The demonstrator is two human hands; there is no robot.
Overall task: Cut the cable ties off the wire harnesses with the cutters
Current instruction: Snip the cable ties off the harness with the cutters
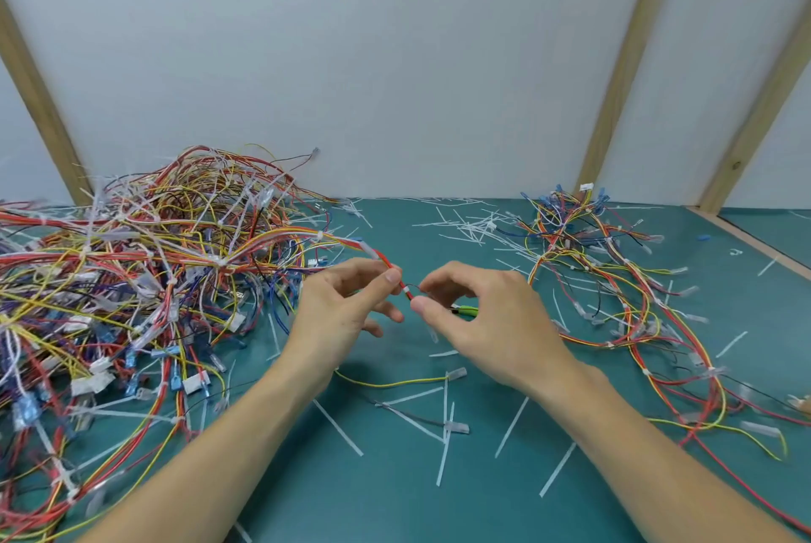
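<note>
Much of what we hold is hard to make out: the cutters (466,311) show only as a green and black sliver just behind our right hand (487,318), the blades hidden by the fingers, so we cannot tell whether that hand grips them or only rests in front of them. Its thumb and forefinger curl towards each other at the end of a thin red wire (397,277), where a small white cable tie (408,290) wraps round it; whether the fingertips actually touch the tie is unclear. Our left hand (346,308), just left of the right hand, pinches the same wire between thumb and forefinger, the other fingers loosely bent. The wire runs up and left from that hand into a big tangled heap of harnesses (145,270), glossy red, yellow, blue and white strands with clear plastic plugs, cut off at the picture's left edge. A thinner, flatter bundle (614,279) lies to the right of the right hand. Flat white snipped ties (445,441) litter the smooth teal mat (395,498) near our forearms.
</note>
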